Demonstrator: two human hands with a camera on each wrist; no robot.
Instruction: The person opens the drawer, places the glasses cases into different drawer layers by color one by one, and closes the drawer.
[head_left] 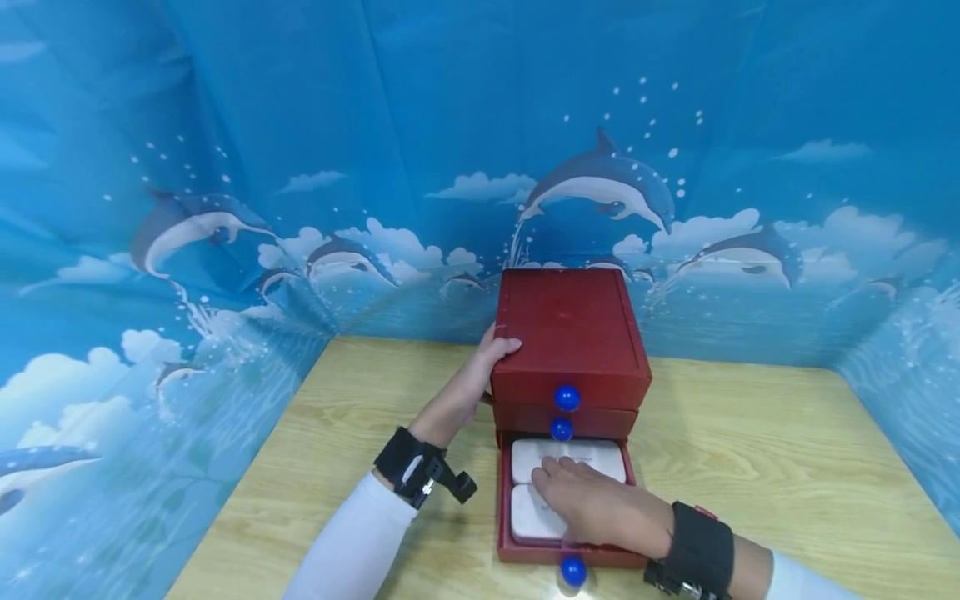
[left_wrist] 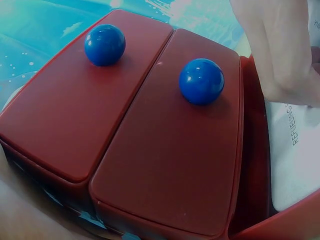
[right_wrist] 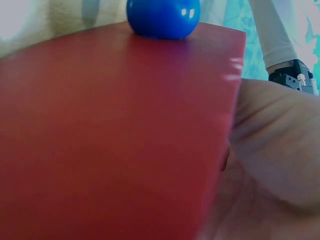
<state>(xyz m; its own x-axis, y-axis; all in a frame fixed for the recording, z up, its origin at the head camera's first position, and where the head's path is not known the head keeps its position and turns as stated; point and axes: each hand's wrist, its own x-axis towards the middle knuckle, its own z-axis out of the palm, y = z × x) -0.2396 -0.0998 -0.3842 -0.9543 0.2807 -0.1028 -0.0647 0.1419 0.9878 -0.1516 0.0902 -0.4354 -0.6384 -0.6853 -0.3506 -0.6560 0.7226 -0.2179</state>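
Observation:
A red drawer box (head_left: 573,321) with blue ball knobs stands on the table. Its bottom drawer (head_left: 504,508) is pulled out, and inside lie two white rounded-corner cases, a back one (head_left: 528,454) and a front one (head_left: 528,517); lettering shows on one white case (left_wrist: 290,165) in the left wrist view. My left hand (head_left: 480,367) rests against the left side of the box, thumb over its top edge. My right hand (head_left: 592,500) lies over the white cases, palm down, fingertips at the back case. In the right wrist view the drawer front hides its fingers.
Two upper drawers are closed, with blue knobs (head_left: 567,397) at their fronts; another blue knob (head_left: 573,571) sticks out from the open drawer. Wood-grain table (head_left: 750,467) extends on both sides. A blue dolphin-print backdrop (head_left: 450,125) rises behind the box.

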